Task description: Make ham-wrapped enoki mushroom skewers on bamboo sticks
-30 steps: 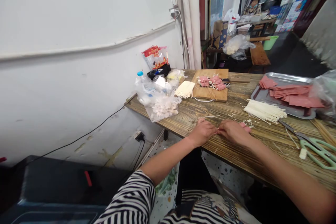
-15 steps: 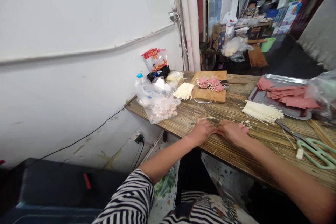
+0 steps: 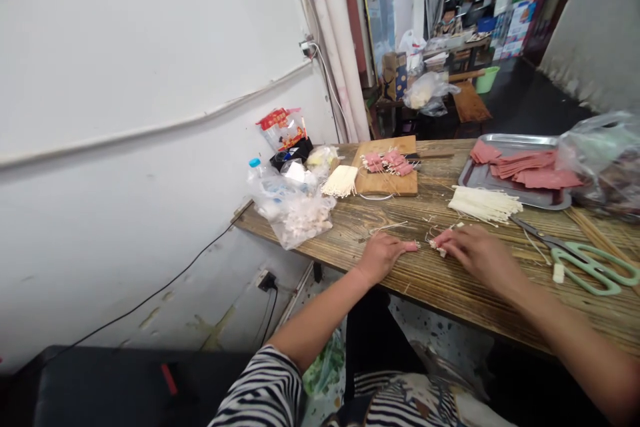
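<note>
Here on my feed the left hand [image 3: 383,259] sits low on the wooden table [image 3: 345,240], fingertips narrow, pinching a small pink roll [image 3: 411,246] that points out toward three o'clock. Straight across at three o'clock, I have the right hand [image 3: 483,255], fingers curled down against the mushroom-filled rolls [image 3: 441,241]; whether they're gripping, I can't tell! A little gap separates the two hands' rolls. At twelve o'clock from the right hand lies a loose white mushroom bundle [image 3: 485,205], and at one o'clock the metal tray [image 3: 467,177] bears pink slices [image 3: 535,170]. Scissors [image 3: 595,269] lie out at three. Twelve from the left hand, I see skewered rolls [image 3: 393,162] on the cutting board [image 3: 407,183]!
</note>
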`<state>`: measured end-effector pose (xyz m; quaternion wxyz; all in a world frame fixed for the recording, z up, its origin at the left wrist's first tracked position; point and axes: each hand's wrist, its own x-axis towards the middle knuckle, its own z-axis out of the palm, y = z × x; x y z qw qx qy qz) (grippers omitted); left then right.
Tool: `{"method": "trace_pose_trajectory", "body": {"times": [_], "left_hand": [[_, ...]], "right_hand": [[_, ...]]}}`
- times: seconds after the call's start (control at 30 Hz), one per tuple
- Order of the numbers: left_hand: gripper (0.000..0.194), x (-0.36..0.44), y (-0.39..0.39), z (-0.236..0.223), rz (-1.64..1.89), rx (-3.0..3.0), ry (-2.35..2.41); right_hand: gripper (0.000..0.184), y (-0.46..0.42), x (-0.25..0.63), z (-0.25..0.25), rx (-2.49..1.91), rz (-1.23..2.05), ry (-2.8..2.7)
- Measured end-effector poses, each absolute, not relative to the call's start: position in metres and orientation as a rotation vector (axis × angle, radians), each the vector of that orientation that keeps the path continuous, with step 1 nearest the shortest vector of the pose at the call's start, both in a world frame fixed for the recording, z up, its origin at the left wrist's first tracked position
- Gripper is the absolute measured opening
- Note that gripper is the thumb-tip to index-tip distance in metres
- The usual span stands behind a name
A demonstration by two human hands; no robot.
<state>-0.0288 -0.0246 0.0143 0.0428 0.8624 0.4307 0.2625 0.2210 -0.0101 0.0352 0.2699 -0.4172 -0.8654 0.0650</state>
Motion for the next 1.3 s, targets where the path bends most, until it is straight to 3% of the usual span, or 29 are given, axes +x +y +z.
{"method": "trace_pose_trajectory", "body": {"times": [0.17, 0.37, 0.6, 1.3], "left_hand": [[0.032, -0.025, -0.026, 0.014, 0.821, 2.584, 1.311], [0.032, -0.022, -0.028, 0.012, 0.818, 2.604, 1.356], [0.032, -0.019, -0.022, 0.016, 0.741, 2.625, 1.346], [0.027, -0.014, -0.022, 0.023, 0.601, 2.587, 1.417]], "right_hand": [[0.038, -0.054, 0.281, 0.004, -1.435, -0.144, -2.240], [0.032, -0.068, 0.295, -0.009, -1.568, 0.025, -2.301], [0.028, -0.105, 0.314, -0.020, -1.311, 0.269, -2.217], [0.032, -0.117, 0.293, -0.016, -1.230, 0.155, -2.315]]}}
